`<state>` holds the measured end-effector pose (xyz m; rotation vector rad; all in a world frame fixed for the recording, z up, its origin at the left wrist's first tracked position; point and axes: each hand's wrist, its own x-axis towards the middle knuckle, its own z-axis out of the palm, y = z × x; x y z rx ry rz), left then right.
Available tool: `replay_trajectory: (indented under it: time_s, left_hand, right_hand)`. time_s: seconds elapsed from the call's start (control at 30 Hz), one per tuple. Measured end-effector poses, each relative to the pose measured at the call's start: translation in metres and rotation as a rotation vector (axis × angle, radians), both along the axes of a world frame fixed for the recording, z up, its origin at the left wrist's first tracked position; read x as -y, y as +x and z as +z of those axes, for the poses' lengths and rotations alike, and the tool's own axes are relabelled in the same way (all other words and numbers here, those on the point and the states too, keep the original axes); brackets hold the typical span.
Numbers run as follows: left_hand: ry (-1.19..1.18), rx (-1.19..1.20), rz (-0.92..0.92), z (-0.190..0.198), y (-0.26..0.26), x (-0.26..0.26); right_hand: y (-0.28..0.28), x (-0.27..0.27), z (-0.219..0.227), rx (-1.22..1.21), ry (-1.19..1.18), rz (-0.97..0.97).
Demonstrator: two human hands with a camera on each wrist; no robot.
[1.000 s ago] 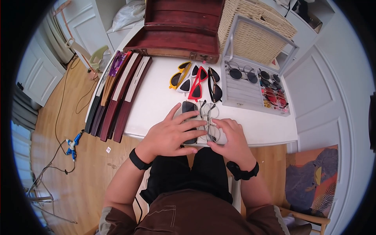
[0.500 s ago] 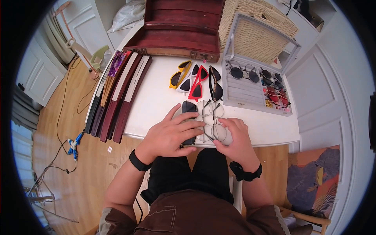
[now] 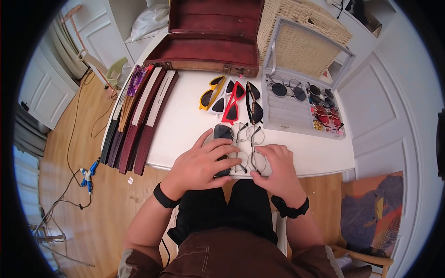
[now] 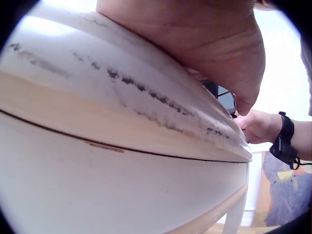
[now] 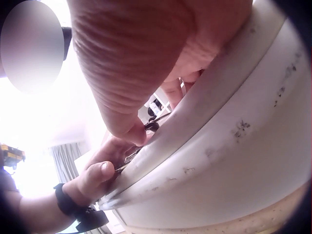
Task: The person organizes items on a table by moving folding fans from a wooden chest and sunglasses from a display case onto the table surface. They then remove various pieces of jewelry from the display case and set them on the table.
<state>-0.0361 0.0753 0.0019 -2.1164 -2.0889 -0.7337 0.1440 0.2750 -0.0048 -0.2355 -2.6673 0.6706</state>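
In the head view, two pairs of round wire-rimmed glasses lie side by side near the table's front edge: a left pair (image 3: 238, 133) and a right pair (image 3: 256, 135). Dark-lensed sunglasses (image 3: 223, 132) lie just left of them, partly covered by my left hand (image 3: 201, 162). Its fingers are spread, with the fingertips at the left round pair. My right hand (image 3: 279, 170) holds the near lens of the right pair between thumb and fingers. In the right wrist view, a dark temple tip (image 5: 152, 126) shows by my right thumb.
Yellow (image 3: 206, 98), white (image 3: 218, 105), red (image 3: 230, 112) and black sunglasses (image 3: 255, 111) form a row behind. An open grey display case (image 3: 287, 111) with more glasses stands at right. An open red-lined suitcase (image 3: 208, 51) is at the back. Several folding fans (image 3: 150, 113) lie left.
The two round pairs, overlapping a second ago, now lie apart and nearly parallel. My right hand has shifted the right pair slightly rightward. My left hand stays over the sunglasses.
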Motion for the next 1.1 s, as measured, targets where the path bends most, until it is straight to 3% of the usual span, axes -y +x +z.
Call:
replay_trajectory:
  time_s: [0.5, 0.67, 0.73, 0.87, 1.1]
  left_hand:
    - [0.013, -0.009, 0.008, -0.002, 0.001, 0.001]
    - [0.040, 0.034, -0.004, -0.002, -0.002, 0.002]
    - [0.053, 0.044, -0.007, -0.003, -0.003, 0.004]
    - [0.078, 0.088, 0.010, -0.006, -0.005, 0.004]
    - [0.161, 0.142, 0.024, -0.011, -0.008, 0.008]
  right_hand:
    - [0.009, -0.004, 0.006, -0.066, -0.027, -0.043]
    - [0.009, -0.066, 0.043, -0.142, 0.086, -0.155]
    - [-0.007, -0.101, 0.054, -0.093, 0.357, -0.166]
    - [-0.048, -0.148, 0.055, 0.039, 0.376, -0.165]
    - [-0.098, -0.174, 0.044, 0.205, 0.495, -0.180]
